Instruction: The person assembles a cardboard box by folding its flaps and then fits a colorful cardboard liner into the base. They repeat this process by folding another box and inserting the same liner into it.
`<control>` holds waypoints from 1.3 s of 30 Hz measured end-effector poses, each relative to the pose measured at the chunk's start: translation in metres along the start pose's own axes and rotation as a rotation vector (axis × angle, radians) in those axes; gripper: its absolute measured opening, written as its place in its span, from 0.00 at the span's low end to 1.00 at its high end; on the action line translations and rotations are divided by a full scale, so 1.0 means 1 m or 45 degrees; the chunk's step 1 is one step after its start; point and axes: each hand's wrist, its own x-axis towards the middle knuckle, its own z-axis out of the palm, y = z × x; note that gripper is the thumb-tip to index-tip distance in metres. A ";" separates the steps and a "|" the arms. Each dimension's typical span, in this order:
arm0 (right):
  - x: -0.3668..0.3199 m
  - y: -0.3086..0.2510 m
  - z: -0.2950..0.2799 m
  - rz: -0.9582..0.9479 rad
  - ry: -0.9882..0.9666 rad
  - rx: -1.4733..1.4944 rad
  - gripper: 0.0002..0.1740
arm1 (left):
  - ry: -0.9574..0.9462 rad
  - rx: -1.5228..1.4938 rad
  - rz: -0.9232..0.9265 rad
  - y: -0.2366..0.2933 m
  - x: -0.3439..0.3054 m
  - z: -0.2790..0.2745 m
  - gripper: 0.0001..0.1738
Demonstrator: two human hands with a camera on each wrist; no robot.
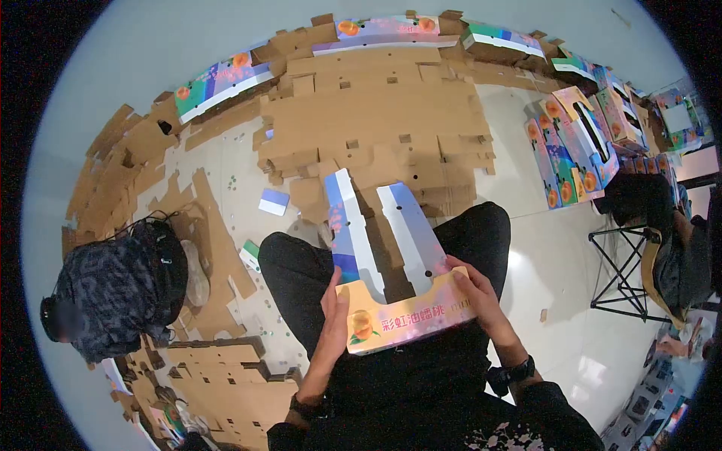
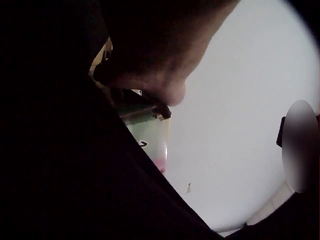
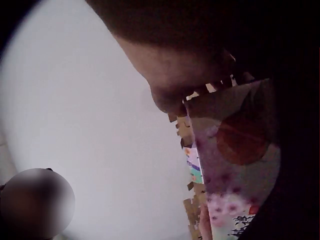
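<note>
A printed cardboard fruit box (image 1: 410,319), partly folded, sits over the person's lap in the head view. Its yellow-pink end panel faces the person, and two long flaps stretch away with a gap between them. The left hand (image 1: 331,319) grips the near left corner, thumb at the panel's edge. At the near right corner the right hand (image 1: 481,301) holds the box, its thumb over the top edge and the other fingers hidden behind. The right wrist view shows the printed panel (image 3: 240,145) with a peach picture close below the hand; the left wrist view is mostly dark.
Flattened brown cardboard (image 1: 376,113) covers the floor ahead. Folded boxes (image 1: 568,146) stand at the right, near a folding stool (image 1: 632,270) beside another seated person. A dark backpack (image 1: 120,278) lies at the left. Printed boxes (image 1: 226,83) line the wall.
</note>
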 end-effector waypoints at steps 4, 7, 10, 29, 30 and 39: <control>0.004 0.008 -0.003 0.020 0.001 0.011 0.24 | -0.039 0.077 0.043 0.006 0.002 -0.005 0.31; 0.006 0.017 -0.004 -0.041 0.002 0.087 0.24 | -0.068 0.340 0.063 0.017 -0.001 -0.005 0.30; 0.008 0.020 -0.004 -0.079 0.017 0.062 0.23 | -0.020 -0.074 -0.059 -0.006 0.007 -0.005 0.30; 0.022 0.036 -0.006 0.033 0.037 0.146 0.23 | -0.022 -0.493 -0.352 -0.022 0.012 -0.005 0.27; 0.022 0.036 -0.005 0.009 0.031 0.148 0.23 | -0.012 -0.460 -0.344 -0.011 0.006 -0.001 0.28; -0.026 0.019 -0.012 -0.332 -0.060 0.061 0.37 | -0.087 0.081 0.163 0.036 -0.045 0.001 0.32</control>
